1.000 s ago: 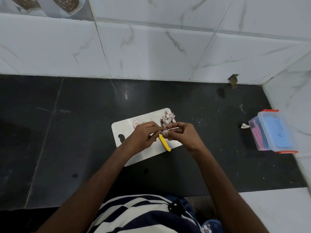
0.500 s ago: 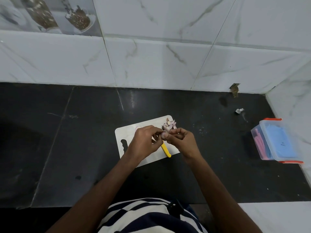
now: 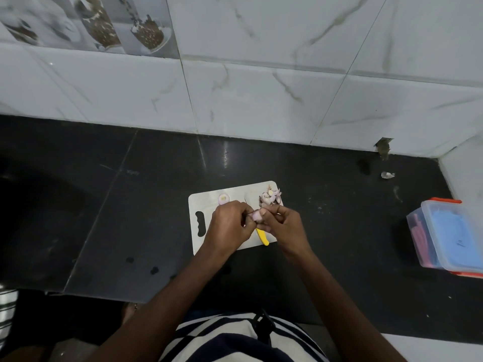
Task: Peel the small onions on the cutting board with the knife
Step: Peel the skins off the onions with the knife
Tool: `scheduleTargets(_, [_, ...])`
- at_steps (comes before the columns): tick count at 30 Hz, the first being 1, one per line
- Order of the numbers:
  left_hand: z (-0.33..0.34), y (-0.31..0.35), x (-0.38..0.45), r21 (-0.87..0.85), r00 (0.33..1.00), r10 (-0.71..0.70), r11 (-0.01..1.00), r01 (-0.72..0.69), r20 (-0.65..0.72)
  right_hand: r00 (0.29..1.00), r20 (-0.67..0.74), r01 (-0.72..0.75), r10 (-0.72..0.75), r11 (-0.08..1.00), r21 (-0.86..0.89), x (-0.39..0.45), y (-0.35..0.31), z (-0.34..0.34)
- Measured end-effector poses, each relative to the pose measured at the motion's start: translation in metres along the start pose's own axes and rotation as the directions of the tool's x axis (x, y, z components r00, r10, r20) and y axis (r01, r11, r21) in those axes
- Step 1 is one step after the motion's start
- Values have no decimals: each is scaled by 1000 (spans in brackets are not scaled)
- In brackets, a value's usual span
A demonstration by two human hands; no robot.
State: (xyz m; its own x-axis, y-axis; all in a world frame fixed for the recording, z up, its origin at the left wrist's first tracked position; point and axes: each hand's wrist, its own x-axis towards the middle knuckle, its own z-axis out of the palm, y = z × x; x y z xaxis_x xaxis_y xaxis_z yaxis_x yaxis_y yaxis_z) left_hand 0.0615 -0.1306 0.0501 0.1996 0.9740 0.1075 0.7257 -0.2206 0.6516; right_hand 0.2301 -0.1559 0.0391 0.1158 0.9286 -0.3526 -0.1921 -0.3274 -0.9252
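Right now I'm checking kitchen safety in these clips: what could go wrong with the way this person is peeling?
1. Both hands, left and right, pinch one small onion in the air, with the yellow-handled knife between them; a slip could nick a finger.
2. The pile of peels sits at the cutting board corner and could spill onto the counter.
3. The peeled onion lies loose on the board and might roll.
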Motion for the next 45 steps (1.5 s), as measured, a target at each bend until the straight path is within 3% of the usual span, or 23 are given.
scheduleTargets(10, [-1, -2, 3, -183, 997, 65, 980, -74, -53, 992, 87, -99, 93, 993, 69, 14, -7, -13])
scheduleTargets(18, [7, 4, 2, -212, 996, 87, 974, -85, 3, 992, 124, 14, 11, 980, -199, 16, -7, -29])
scheduleTargets(26, [4, 0, 6, -181, 978, 207, 963, -198, 35, 985, 170, 62, -10, 950, -306, 17, -16, -36])
scheduleTargets(31, [1, -1, 7, -199, 987, 163, 967, -158, 5, 974, 223, 81, -31, 973, -217, 15, -18, -39])
scheduleTargets(34, [4, 1, 6, -211, 993, 110, 970, -119, -51, 983, 184, 58, -24, 982, -178, 16, -16, -34])
scheduleTargets(41, [18, 8, -1, -161, 986, 39, 985, -66, -164, 982, 107, -166, 154, 979, 122, 15, -7, -18])
scheduleTargets(43, [19, 4, 0, -159, 988, 43, 985, -66, -146, 982, 74, -178, 171, 980, 89, 17, -7, -19])
scheduleTargets(45, [19, 0, 3, -142, 991, 67, 986, -83, -115, 988, 38, -146, 149, 987, -74, 20, -10, -23])
